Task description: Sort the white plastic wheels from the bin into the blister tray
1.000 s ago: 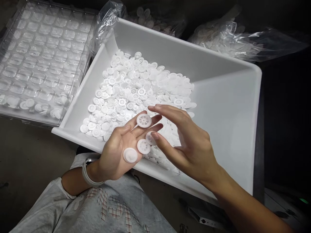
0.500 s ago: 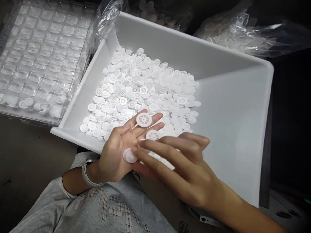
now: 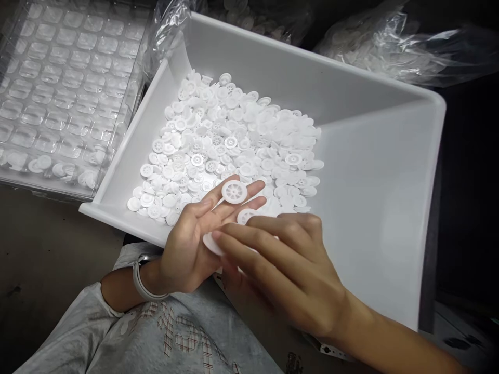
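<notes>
1. Left hand (image 3: pixel 185 254), over bin's (image 3: pixel 374 171) near edge: lay open, bearing discs (image 3: pixel 234 191).
2. Right hand (image 3: pixel 290 265), over bin: half-curled at one disc (image 3: pixel 212 244); grip, I couldn't tell.
3. Levelness, I judged, best prevented spills.

Smooth plastic discs (image 3: pixel 234 192), glossy bags (image 3: pixel 393 49)

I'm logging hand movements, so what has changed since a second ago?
The right hand has moved left and toward the body, over the left hand; its fingertips now partly cover the palm disc. Whether they grip it cannot be told. The left hand stays palm up, a spoked disc on its fingers; the bin stays beneath.
</notes>
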The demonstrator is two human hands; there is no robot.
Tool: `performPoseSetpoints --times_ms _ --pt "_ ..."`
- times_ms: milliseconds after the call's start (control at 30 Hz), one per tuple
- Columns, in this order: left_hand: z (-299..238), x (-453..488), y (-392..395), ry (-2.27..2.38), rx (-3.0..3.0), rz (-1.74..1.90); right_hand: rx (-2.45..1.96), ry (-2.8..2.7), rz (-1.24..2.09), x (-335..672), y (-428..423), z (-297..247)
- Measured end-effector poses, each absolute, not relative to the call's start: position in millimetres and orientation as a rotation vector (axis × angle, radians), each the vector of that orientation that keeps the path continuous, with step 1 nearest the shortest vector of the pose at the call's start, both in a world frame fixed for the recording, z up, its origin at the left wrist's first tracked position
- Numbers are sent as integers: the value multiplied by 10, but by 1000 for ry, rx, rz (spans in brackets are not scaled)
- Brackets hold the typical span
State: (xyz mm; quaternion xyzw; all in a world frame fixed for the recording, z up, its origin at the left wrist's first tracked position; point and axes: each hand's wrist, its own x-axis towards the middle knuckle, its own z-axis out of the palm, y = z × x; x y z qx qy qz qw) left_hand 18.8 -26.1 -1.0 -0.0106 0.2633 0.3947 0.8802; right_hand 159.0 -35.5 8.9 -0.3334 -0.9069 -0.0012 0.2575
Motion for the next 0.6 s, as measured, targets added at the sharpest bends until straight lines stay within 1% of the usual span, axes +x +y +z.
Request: performPoseSetpoints --times_ms 167,233,300,467,600 --pt "-11 196 -276 534 -2 736 -1044 -2364 -183 1558 -315 34" --pt "-25 196 -275 530 8 748 -1072 -2328 -194 1536 -322 25" --pt "-37 194 -274 523 27 761 -1095 -2307 -152 1513 -335 35" --pt "-21 204 -272 570 31 800 -1205 -2254 86 1512 -312 92" --pt "-4 226 -286 581 33 844 -1338 -2202 114 1542 -251 83"
